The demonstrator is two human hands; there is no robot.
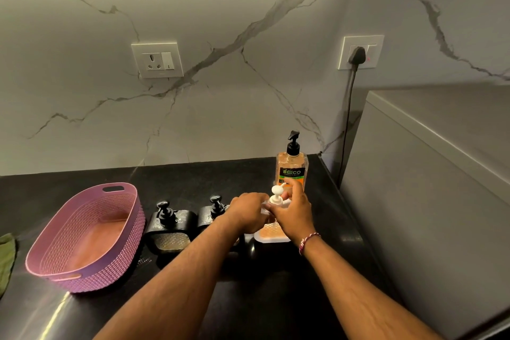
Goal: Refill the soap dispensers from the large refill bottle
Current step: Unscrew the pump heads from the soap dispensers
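A white soap dispenser (pixel 271 232) with orange soap and a white pump head (pixel 276 194) stands on the black counter. My left hand (pixel 247 214) grips its body from the left. My right hand (pixel 294 211) holds its neck just under the pump. Behind it stands the large refill bottle (pixel 291 171), orange with a black pump and a dark label. Two black dispensers stand to the left: one (pixel 168 225) free, the other (pixel 212 212) partly hidden by my left forearm.
A pink woven basket (pixel 82 234) sits at the left of the black counter (pixel 193 176). A green cloth (pixel 6 254) lies at the far left edge. A grey cabinet (pixel 430 188) rises at the right. A black plug and cable (pixel 356 58) hang down the marble wall.
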